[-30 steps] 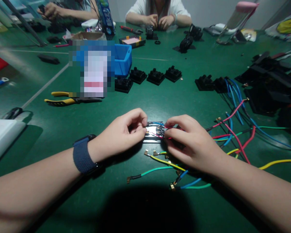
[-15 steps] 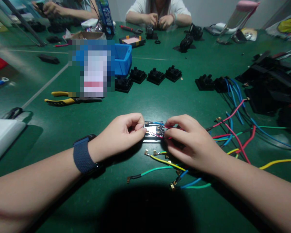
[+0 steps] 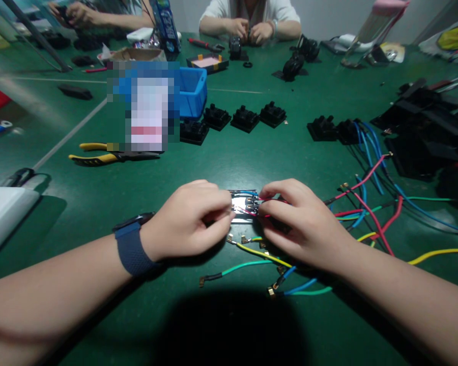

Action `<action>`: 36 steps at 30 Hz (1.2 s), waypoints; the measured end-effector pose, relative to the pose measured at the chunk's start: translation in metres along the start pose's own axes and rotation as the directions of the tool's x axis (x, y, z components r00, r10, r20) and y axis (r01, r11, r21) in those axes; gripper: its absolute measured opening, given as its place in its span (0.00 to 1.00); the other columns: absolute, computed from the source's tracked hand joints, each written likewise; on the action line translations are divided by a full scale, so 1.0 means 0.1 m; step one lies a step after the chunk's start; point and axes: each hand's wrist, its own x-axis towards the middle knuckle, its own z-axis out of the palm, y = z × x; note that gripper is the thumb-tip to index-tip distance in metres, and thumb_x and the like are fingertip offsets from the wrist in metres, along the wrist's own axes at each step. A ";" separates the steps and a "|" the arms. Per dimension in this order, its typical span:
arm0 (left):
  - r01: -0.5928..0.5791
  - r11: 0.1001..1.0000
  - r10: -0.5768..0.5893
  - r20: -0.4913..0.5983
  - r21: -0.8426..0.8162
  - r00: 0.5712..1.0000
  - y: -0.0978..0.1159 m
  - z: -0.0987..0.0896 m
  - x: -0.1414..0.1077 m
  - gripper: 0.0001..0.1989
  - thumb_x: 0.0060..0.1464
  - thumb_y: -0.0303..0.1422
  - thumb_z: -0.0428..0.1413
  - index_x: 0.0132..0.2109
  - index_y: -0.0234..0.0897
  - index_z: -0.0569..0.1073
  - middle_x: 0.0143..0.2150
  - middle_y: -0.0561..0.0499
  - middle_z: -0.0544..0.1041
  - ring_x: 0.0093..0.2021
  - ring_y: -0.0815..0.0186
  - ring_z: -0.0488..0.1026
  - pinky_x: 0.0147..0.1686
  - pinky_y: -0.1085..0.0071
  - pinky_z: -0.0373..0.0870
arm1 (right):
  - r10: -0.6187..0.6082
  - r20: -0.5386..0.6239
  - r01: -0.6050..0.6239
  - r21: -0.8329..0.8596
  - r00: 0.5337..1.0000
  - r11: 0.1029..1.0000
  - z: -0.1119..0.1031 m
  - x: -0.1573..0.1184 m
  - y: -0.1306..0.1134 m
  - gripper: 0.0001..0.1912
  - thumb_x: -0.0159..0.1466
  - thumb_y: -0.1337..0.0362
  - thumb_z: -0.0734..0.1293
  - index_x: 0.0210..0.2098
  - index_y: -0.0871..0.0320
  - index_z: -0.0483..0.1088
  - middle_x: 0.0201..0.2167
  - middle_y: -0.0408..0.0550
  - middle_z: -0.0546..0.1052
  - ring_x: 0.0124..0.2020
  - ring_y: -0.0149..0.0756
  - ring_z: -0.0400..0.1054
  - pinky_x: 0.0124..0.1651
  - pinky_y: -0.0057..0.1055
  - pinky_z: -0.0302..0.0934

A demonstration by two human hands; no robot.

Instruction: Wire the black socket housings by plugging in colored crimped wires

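Observation:
Between my hands lies a small black-framed electrical part (image 3: 241, 204) with a bright middle and thin blue and red wires in it. My left hand (image 3: 198, 218) is closed at its left end, thumb and forefinger together; whatever the fingertips pinch is hidden. My right hand (image 3: 301, 218) is closed round the right end, its fingertips beside the metal contacts. Below the part, a yellow wire (image 3: 265, 255) and a green wire (image 3: 244, 265), both with brass terminals, lie on the green table (image 3: 137, 310).
Yellow-handled pliers (image 3: 114, 156) lie to the left, by a blue bin (image 3: 193, 94). Black sockets (image 3: 245, 118) stand in a row beyond my hands. Loose coloured wires (image 3: 366, 203) and black housings (image 3: 420, 127) spread at right. Across the table sits a person (image 3: 250, 25) in white.
My left hand has rolled over, its back now turned more upward and its fingers shifted slightly right over the part's left end. My right hand stays almost still.

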 end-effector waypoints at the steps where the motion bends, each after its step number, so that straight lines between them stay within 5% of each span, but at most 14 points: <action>1: -0.107 0.992 0.105 0.031 0.070 0.994 0.01 0.00 -0.01 0.09 0.53 0.28 0.50 0.25 0.36 0.62 0.22 0.56 0.62 0.25 0.70 0.58 0.28 0.70 0.55 | -0.003 0.001 0.003 -0.001 1.000 1.000 0.00 0.00 0.00 0.06 0.58 0.70 0.65 0.36 0.61 0.70 0.42 0.54 0.71 0.42 0.42 0.63 0.41 0.39 0.60; 4: -0.338 0.914 0.309 0.156 0.226 0.938 0.04 0.00 -0.03 0.06 0.54 0.30 0.49 0.30 0.37 0.68 0.25 0.54 0.67 0.27 0.66 0.61 0.28 0.66 0.53 | -0.006 0.000 0.006 -0.006 1.000 1.000 0.01 0.00 0.00 0.06 0.58 0.70 0.64 0.36 0.61 0.71 0.42 0.54 0.71 0.41 0.41 0.63 0.41 0.39 0.60; 8: -0.449 0.834 0.376 0.264 0.322 0.888 0.03 -0.01 -0.05 0.09 0.56 0.33 0.49 0.31 0.39 0.71 0.23 0.54 0.67 0.25 0.66 0.61 0.26 0.64 0.49 | -0.007 -0.008 0.007 -0.006 1.000 1.000 0.02 0.00 0.00 0.05 0.59 0.69 0.64 0.35 0.61 0.70 0.41 0.53 0.71 0.41 0.41 0.63 0.41 0.39 0.60; 25: -0.423 0.842 0.357 0.241 0.334 0.902 -0.02 0.03 -0.05 0.11 0.60 0.35 0.48 0.33 0.38 0.73 0.23 0.55 0.71 0.23 0.68 0.64 0.25 0.67 0.53 | 0.008 0.003 -0.008 -0.003 1.000 1.000 0.01 -0.01 -0.01 0.05 0.59 0.69 0.63 0.35 0.59 0.70 0.42 0.53 0.71 0.41 0.41 0.63 0.41 0.39 0.59; 36: -0.277 0.838 0.299 0.030 0.470 0.954 -0.03 0.04 -0.07 0.09 0.57 0.36 0.51 0.33 0.38 0.73 0.23 0.53 0.73 0.23 0.69 0.66 0.25 0.69 0.56 | 0.012 0.022 -0.013 0.046 1.000 0.999 -0.04 0.01 -0.04 0.09 0.61 0.61 0.63 0.37 0.60 0.70 0.42 0.55 0.71 0.43 0.43 0.63 0.43 0.41 0.59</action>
